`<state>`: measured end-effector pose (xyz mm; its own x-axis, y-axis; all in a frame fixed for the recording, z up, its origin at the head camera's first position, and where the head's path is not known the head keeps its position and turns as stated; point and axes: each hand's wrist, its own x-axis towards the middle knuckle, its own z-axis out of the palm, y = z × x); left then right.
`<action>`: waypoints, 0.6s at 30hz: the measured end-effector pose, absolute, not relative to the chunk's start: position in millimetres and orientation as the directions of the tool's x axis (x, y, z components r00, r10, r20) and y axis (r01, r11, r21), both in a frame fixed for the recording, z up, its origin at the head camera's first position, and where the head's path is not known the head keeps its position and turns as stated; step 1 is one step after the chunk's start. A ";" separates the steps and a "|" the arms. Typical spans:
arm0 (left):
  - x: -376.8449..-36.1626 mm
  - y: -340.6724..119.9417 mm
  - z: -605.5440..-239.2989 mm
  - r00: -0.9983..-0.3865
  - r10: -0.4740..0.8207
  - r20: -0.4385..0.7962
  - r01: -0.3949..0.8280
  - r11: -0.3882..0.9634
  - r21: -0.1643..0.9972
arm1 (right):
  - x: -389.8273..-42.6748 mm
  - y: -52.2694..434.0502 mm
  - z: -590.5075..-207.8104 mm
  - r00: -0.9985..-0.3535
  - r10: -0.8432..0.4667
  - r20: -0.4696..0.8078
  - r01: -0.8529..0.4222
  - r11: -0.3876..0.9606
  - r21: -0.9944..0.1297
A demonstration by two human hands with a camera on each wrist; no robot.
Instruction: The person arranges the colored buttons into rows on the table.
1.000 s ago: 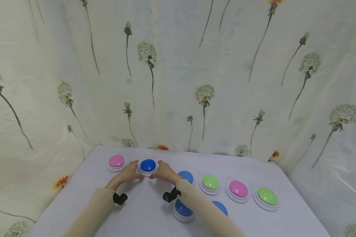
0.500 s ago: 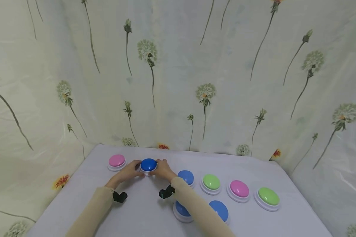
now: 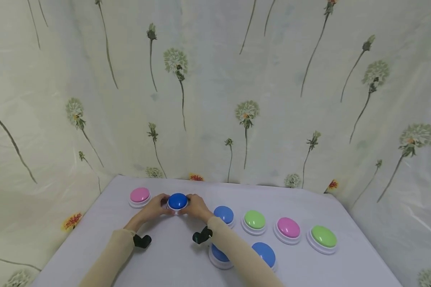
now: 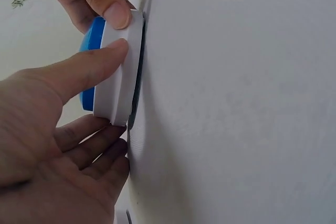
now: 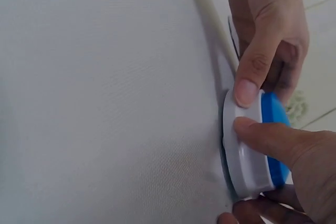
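Note:
A blue-domed buzzer button (image 3: 177, 201) with a round white base stands at the back left of the table, between both hands. My left hand (image 3: 153, 209) grips its left side, thumb on the near face of the white base (image 4: 111, 100) and fingers round the back. From the other side my right hand (image 3: 198, 208) grips it the same way, its thumb (image 5: 262, 136) close beside the left thumb. In the left wrist view a dark underside shows along the base's near edge, close over the table. The far fingertips are partly hidden behind the base.
A pink button (image 3: 139, 195) stands just left of the left hand. To the right are a blue one (image 3: 224, 214), green ones (image 3: 254, 219) (image 3: 324, 236) and a pink one (image 3: 288, 227). Two nearer blue buttons (image 3: 263, 254) (image 3: 220, 253) flank the right sleeve. Behind hangs a flowered curtain (image 3: 208, 79).
A second ago the fingers stood around the blue button with the right hand slightly apart. Both hands have since closed in and grip its base. The other buttons stay where they were.

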<state>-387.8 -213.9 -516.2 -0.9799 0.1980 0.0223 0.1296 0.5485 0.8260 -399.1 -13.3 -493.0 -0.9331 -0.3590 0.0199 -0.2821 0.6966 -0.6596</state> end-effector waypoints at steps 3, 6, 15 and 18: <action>-385.0 -215.0 -513.8 -0.979 0.199 0.039 0.148 0.566 0.811 | -397.2 -11.9 -492.1 -0.928 -0.373 0.026 -0.294 0.685 -0.667; -382.0 -216.1 -510.3 -0.978 0.205 0.047 0.158 0.568 0.808 | -395.8 -10.9 -491.7 -0.925 -0.380 0.031 -0.300 0.676 -0.673; -365.8 -221.9 -492.7 -0.961 0.272 0.054 0.202 0.551 0.810 | -381.8 -4.8 -483.2 -0.893 -0.442 0.089 -0.373 0.614 -0.696; -357.2 -220.9 -482.4 -0.953 0.296 0.068 0.228 0.550 0.803 | -375.7 0.0 -478.7 -0.878 -0.464 0.120 -0.409 0.596 -0.691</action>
<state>-357.2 -220.9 -482.4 -0.9527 0.2962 0.0678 0.2282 0.5504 0.8031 -375.7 0.0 -478.7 -0.8777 -0.4640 0.1198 -0.4094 0.5961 -0.6906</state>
